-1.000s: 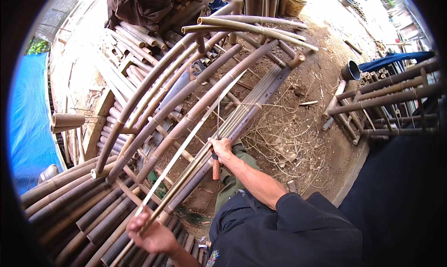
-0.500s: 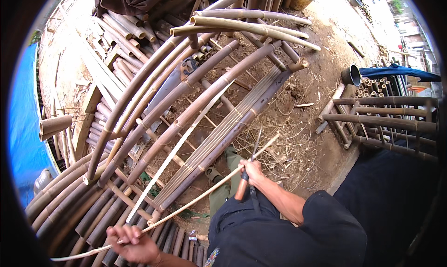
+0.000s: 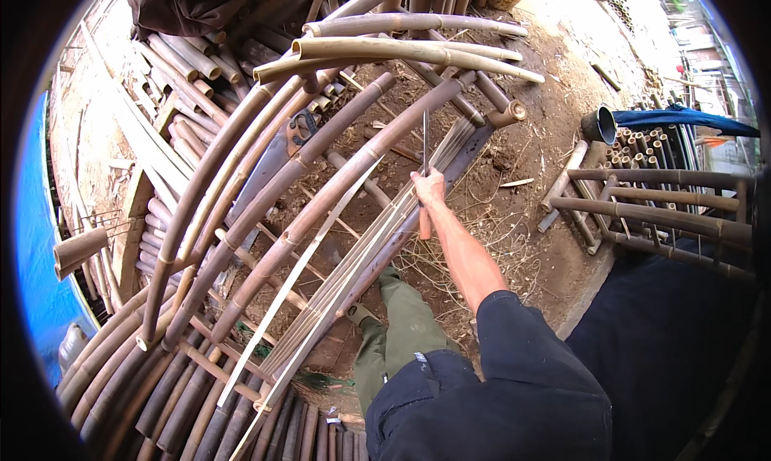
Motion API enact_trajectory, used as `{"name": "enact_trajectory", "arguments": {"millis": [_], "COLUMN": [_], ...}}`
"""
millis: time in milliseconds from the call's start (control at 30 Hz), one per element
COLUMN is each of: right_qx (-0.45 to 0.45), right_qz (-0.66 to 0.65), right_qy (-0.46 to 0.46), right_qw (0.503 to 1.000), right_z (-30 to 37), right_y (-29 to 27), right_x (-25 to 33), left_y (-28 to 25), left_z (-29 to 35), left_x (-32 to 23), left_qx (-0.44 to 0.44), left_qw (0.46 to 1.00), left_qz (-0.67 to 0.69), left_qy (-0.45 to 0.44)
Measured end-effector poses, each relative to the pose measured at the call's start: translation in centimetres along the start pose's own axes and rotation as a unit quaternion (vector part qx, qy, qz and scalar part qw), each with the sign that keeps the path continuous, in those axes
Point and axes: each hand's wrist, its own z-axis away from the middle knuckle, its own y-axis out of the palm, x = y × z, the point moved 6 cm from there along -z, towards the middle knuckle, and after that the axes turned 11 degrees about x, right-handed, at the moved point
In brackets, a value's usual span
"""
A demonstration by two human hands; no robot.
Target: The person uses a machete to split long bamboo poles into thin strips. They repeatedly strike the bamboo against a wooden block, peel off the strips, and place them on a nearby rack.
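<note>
My right hand (image 3: 430, 188) is closed round a knife, its narrow blade (image 3: 426, 133) pointing away from me and its wooden handle (image 3: 425, 224) sticking out below the fist. A long pale bamboo strip (image 3: 309, 338) runs slantwise over the slats (image 3: 353, 272) of a bamboo frame, its far end reaching up close to the right hand. Whether the fingers also grip that strip I cannot tell. Another flat pale strip (image 3: 301, 264) leans across the rungs beside a thick curved pole (image 3: 321, 189). My left hand is out of sight.
A handsaw (image 3: 277, 160) lies among the curved poles. Cut bamboo pieces (image 3: 189, 55) are piled at the far left, with dark poles (image 3: 297, 429) near the lower edge. On the right stand another bamboo frame (image 3: 658, 208) and a black bucket (image 3: 599, 126). Shavings litter the dirt floor (image 3: 522, 252).
My right hand has moved forward and away from my lap with the knife, onto the slatted frame. The bamboo strip now lies along the slats. My left hand has left the view.
</note>
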Motion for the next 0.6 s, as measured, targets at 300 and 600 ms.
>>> {"name": "enact_trajectory", "arguments": {"millis": [300, 600], "right_qx": [-0.020, 0.010], "right_qz": [0.046, 0.030], "right_qy": [-0.021, 0.001], "right_qw": [0.999, 1.000], "right_z": [-4.4, -3.8], "right_y": [-1.2, -1.4], "right_x": [0.2, 0.1], "left_y": [-4.8, -8.1], "left_z": [-3.9, -7.0], "left_x": [-9.6, -10.0], "left_qx": [-0.067, -0.090], "left_qw": [0.994, 0.990], "left_qz": [-0.032, -0.092], "left_qy": [0.083, 0.063]}}
